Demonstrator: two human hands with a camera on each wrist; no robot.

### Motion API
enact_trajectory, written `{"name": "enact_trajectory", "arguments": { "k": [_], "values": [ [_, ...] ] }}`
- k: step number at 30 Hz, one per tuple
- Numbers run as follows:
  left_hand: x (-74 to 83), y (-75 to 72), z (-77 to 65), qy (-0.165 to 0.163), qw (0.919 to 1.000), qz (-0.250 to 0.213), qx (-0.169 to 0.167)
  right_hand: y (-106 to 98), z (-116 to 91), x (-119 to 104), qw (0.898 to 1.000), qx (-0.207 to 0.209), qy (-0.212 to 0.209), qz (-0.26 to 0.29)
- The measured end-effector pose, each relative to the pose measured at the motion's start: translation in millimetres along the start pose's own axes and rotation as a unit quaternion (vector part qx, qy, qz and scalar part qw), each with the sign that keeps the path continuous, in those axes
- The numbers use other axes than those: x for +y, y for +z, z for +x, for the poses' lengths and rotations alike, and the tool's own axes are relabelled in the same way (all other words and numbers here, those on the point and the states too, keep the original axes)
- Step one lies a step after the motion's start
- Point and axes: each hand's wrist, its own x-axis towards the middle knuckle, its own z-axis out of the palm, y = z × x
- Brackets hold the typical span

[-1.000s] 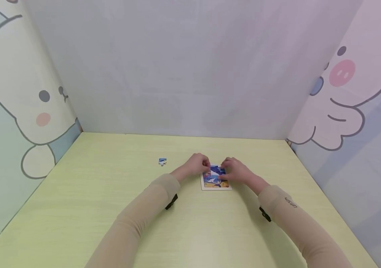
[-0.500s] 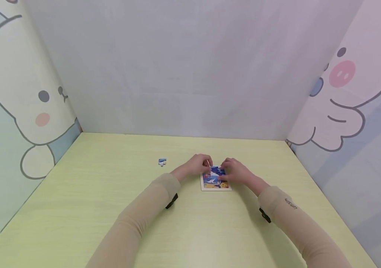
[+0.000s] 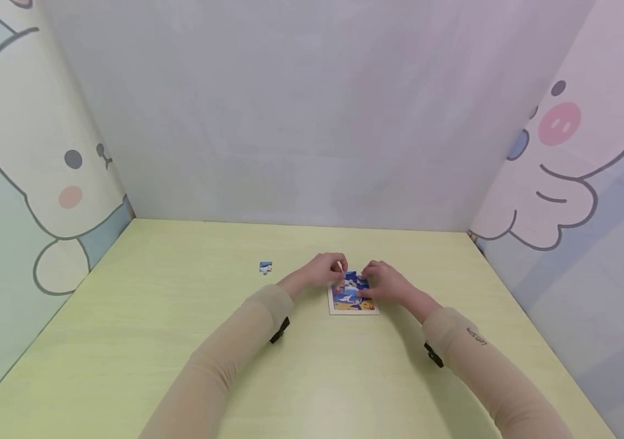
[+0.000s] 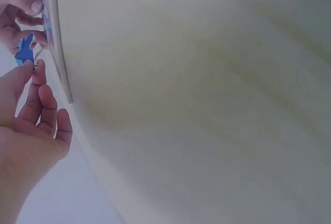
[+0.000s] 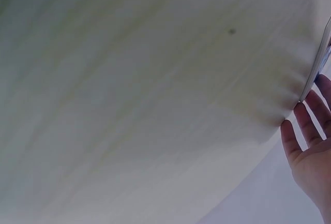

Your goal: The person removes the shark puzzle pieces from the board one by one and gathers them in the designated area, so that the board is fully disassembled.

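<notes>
A small jigsaw puzzle board [image 3: 353,313] with a white rim and a blue sea picture lies on the table. My left hand [image 3: 324,269] is over its upper left part, pinching a blue puzzle piece [image 4: 24,52] between thumb and index finger; the left wrist view shows this piece raised off the board. At the board's right side, my right hand [image 3: 390,284] rests with thumb and index finger spread on the picture. Its other fingers touch the board's edge and the table in the right wrist view. Another jigsaw piece [image 3: 265,267], blue and white, lies left of the hands.
The pale yellow-green table [image 3: 312,372] reaches back to a plain grey wall [image 3: 290,122]. Side walls with cartoon animals stand left and right. Both forearms, in beige sleeves with black straps, cross the table's front part.
The left hand's fingers have lifted slightly, and a white edge of the pinched piece now shows between them. My right hand stays at the board's right side. The loose piece lies where it was.
</notes>
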Motion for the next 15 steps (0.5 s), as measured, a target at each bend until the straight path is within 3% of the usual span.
{"name": "enact_trajectory", "arguments": {
  "k": [9,15],
  "values": [
    [-0.7,-24.8,-5.3,0.044,0.9990,-0.003,-0.001,-1,0,1,1.000,-0.005,0.001,-0.002],
    [-4.4,-39.5,-8.3,0.056,0.9984,0.000,-0.013,-1,1,1,1.000,-0.009,0.005,-0.007]
  ]
}}
